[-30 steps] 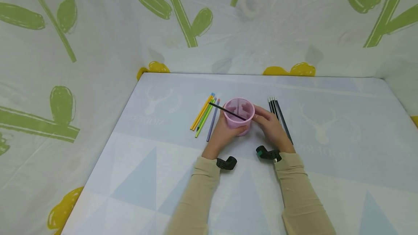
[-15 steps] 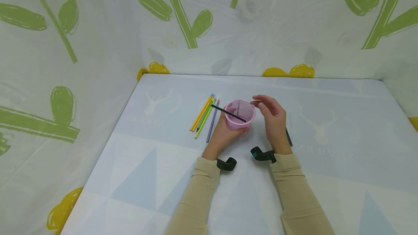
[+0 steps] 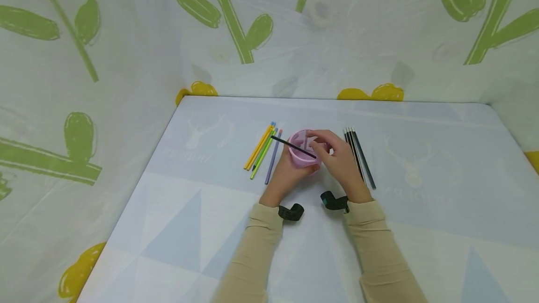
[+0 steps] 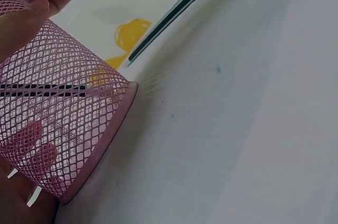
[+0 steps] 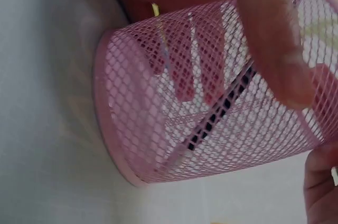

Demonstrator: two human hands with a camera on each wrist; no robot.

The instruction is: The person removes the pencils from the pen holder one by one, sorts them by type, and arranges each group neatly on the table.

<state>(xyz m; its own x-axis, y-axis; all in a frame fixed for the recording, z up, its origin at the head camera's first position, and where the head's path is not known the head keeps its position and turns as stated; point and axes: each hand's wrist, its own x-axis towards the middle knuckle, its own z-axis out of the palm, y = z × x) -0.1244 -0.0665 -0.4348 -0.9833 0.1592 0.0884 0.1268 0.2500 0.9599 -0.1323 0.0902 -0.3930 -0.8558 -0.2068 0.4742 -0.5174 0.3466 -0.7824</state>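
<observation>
A pink mesh pencil cup (image 3: 300, 161) stands tilted towards the camera near the middle of the table. My left hand (image 3: 285, 177) grips its near left side, thumb in front; the fingers show through the mesh in the right wrist view. One black pencil (image 3: 281, 140) leans inside the cup (image 5: 158, 102), its upper end jutting over the rim to the left. My right hand (image 3: 342, 160) reaches over the opening from the right. Its curled thumb and fingers pinch at the rim, seen in the left wrist view at the top of the mesh wall (image 4: 79, 113).
Left of the cup lie several coloured pencils, among them yellow pencils (image 3: 257, 149), green ones and a purple pencil (image 3: 274, 155). Several black pencils (image 3: 363, 159) lie to the right, beside my right hand. The table (image 3: 442, 162) meets a leaf-patterned cloth wall (image 3: 358, 36).
My right hand left the cup's right side, lifted a little to the right, then came back left over the opening. My left hand, cup and black pencil stay nearly where they were.
</observation>
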